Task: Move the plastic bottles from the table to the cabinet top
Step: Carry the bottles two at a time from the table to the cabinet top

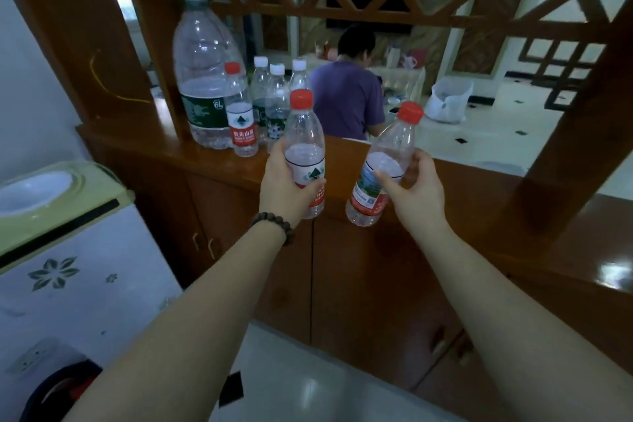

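Both arms reach forward toward a brown wooden cabinet top [219, 158]. The left hand [284, 187] has its fingers [313, 189] clamped around the middle of a small clear bottle with a red cap [305, 151], held nearly upright just in front of the cabinet's edge. A dark bead bracelet [274, 224] circles that wrist. The right hand [412, 188] grips a second red-capped bottle [383, 164], fingers wrapped on its body, and this one leans with its cap toward the right.

On the cabinet top, at its left end, stands a big clear jug with a white cap [205, 72]. Just beside it is another small red-capped bottle with a red label [241, 113], and behind that a cluster of white-capped bottles [274, 96], perhaps three, though they overlap. A person in a purple shirt [349, 96] sits beyond the cabinet, back turned.
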A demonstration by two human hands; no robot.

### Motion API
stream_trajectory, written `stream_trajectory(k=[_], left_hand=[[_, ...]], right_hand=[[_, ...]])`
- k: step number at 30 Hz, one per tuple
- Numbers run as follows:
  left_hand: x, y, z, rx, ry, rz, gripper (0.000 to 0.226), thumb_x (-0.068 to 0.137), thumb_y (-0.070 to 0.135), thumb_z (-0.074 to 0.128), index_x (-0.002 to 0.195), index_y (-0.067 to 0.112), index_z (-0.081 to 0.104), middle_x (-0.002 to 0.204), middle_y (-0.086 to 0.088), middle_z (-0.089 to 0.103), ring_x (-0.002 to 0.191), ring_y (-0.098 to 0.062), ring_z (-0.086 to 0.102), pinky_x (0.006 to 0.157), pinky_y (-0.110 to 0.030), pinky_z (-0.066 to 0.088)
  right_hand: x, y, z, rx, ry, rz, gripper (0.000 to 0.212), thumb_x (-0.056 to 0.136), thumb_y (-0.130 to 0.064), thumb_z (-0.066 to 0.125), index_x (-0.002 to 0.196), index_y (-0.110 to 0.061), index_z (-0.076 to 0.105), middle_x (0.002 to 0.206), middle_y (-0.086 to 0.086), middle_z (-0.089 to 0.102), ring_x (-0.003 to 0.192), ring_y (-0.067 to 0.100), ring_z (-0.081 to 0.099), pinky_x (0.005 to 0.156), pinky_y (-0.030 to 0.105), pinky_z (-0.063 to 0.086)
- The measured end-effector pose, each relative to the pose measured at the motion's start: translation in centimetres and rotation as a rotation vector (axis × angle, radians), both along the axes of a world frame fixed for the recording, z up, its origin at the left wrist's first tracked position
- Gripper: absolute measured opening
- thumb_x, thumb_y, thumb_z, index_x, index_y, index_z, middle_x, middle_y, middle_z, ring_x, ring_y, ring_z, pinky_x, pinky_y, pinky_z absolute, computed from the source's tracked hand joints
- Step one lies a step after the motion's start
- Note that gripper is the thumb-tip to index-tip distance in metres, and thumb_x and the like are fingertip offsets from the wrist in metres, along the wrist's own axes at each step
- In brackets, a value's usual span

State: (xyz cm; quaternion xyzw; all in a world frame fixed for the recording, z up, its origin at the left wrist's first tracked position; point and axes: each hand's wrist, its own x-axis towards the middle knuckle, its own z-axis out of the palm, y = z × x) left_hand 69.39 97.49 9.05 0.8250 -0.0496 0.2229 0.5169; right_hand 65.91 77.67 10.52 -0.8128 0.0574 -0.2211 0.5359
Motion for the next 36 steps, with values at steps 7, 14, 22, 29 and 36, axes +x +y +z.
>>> stream_trajectory(k=[7, 14, 22, 29, 36], left_hand=[[8.6, -2.7, 0.7, 0.032, 0.059, -0.019, 0.093, 0.067, 0.019, 0.085, 0.143, 0.019, 0.031, 0.139, 0.000, 0.049, 0.125, -0.015, 0.048, 0.094, -0.020, 0.038], [14.4, -5.1, 0.8, -0.020, 0.167, 0.034, 0.078, 0.073, 0.010, 0.080, 0.137, 0.016, 0.035, 0.134, -0.003, 0.053, 0.121, -0.017, 0.051, 0.087, -0.017, 0.037], [18.5, -5.8, -1.4, -0.020, 0.180, 0.136, 0.082, 0.069, 0.017, 0.083, 0.135, 0.019, 0.035, 0.134, -0.003, 0.053, 0.120, -0.021, 0.054, 0.094, -0.031, 0.046], [19.3, -5.7, -2.4, 0.045, 0.153, 0.146, 0.080, 0.071, 0.021, 0.082, 0.135, 0.020, 0.036, 0.132, -0.003, 0.054, 0.120, -0.020, 0.054, 0.095, -0.034, 0.049], [19.1, -5.2, -2.7, 0.077, 0.201, 0.144, 0.104, 0.066, 0.038, 0.083, 0.148, 0.022, 0.021, 0.150, -0.002, 0.035, 0.135, -0.020, 0.039, 0.106, -0.042, 0.041]], right_hand=[[9.4, -2.0, 0.1, -0.034, 0.011, 0.039, 0.067, 0.081, -0.032, 0.073, 0.137, -0.019, 0.039, 0.131, 0.002, 0.056, 0.115, 0.017, 0.055, 0.093, 0.038, 0.052], [17.6, -2.5, -0.4, -0.130, 0.052, 0.123, 0.064, 0.079, -0.036, 0.072, 0.133, -0.020, 0.041, 0.127, 0.004, 0.055, 0.112, 0.019, 0.056, 0.090, 0.037, 0.052], [21.8, -2.2, -0.9, -0.137, 0.050, 0.198, 0.074, 0.068, -0.054, 0.066, 0.131, -0.024, 0.040, 0.124, 0.003, 0.054, 0.109, 0.020, 0.056, 0.087, 0.046, 0.054], [22.8, -2.1, -2.0, -0.129, 0.013, 0.177, 0.066, 0.075, -0.040, 0.074, 0.129, -0.024, 0.040, 0.123, 0.002, 0.056, 0.106, 0.015, 0.056, 0.086, 0.036, 0.053], [22.3, -2.5, -2.2, -0.171, 0.041, 0.178, 0.085, 0.074, -0.044, 0.075, 0.143, -0.019, 0.030, 0.140, 0.004, 0.047, 0.125, 0.018, 0.046, 0.100, 0.040, 0.045]])
